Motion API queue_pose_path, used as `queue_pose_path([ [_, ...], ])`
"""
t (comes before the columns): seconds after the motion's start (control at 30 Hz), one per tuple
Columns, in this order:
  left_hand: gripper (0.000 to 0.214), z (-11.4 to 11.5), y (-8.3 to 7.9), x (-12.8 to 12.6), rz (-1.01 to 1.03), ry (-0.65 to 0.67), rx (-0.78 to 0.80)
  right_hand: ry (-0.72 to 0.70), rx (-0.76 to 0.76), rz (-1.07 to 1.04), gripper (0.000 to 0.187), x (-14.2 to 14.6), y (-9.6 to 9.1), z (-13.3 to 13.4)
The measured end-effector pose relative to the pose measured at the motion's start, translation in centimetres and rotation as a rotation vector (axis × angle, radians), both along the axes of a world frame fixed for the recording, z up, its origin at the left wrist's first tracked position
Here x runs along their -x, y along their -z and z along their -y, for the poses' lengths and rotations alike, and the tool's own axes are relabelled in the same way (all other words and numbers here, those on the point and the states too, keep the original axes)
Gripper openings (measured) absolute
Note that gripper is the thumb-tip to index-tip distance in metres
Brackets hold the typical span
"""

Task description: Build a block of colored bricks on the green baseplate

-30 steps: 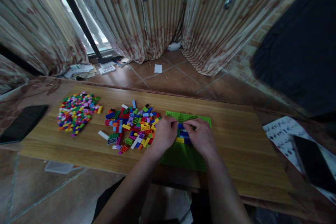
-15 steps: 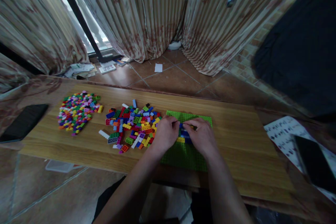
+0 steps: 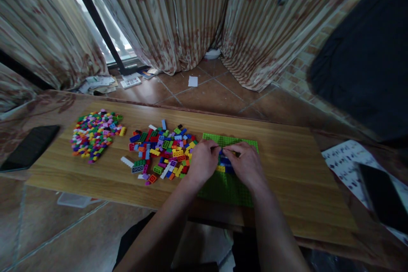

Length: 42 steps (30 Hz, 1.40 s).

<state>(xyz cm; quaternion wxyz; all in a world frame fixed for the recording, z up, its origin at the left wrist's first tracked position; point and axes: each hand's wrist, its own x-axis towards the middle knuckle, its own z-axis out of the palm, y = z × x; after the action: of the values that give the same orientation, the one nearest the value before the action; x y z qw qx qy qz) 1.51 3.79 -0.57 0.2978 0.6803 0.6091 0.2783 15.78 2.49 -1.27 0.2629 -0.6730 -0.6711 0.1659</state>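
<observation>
On a green studded baseplate [image 3: 230, 191], both my hands meet over a small group of building bricks. My left hand [image 3: 205, 159] is closed in a pinch, thumb and index finger at a blue brick [image 3: 222, 152]. From the other side, my right hand [image 3: 245, 160] pinches at the same blue brick, its fingertips close to the left ones. Just below the fingers lie further blue bricks [image 3: 227, 163] and a yellow brick [image 3: 220, 169] on the plate. My fingers cover part of this group.
Left of the baseplate spreads a loose pile of mixed bricks [image 3: 165, 148]; a heap of smaller pieces [image 3: 95, 134] lies farther left. A black tablet [image 3: 28, 146] sits at the left end. At right, a dark device [image 3: 382, 195] rests on a printed sheet [image 3: 341, 161].
My hands stay pinched together at nearly the same spot on the baseplate. The whole view has shifted very slightly; the brick piles look unchanged.
</observation>
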Motion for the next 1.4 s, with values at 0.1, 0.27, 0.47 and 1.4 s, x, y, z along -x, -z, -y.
queue_pose_path([
  [0.1, 0.017, 0.0, -0.1, 0.0, -0.017, 0.011, 0.003, 0.006, 0.006, 0.005, 0.017, -0.1, 0.0, 0.0],
  [0.27, 0.019, -0.1, -0.1, 0.0, -0.069, 0.020, 0.007, -0.005, 0.008, -0.004, 0.016, -0.1, 0.2, 0.0],
  [0.47, 0.019, -0.2, -0.1, -0.1, -0.113, 0.040, 0.004, 0.001, 0.016, 0.006, 0.017, -0.2, 0.3, 0.0],
  [1.4, 0.028, 0.1, -0.7, 1.0, 0.074, 0.016, 0.093, 0.136, 0.025, -0.218, 0.040, -1.7, -0.4, -0.3],
])
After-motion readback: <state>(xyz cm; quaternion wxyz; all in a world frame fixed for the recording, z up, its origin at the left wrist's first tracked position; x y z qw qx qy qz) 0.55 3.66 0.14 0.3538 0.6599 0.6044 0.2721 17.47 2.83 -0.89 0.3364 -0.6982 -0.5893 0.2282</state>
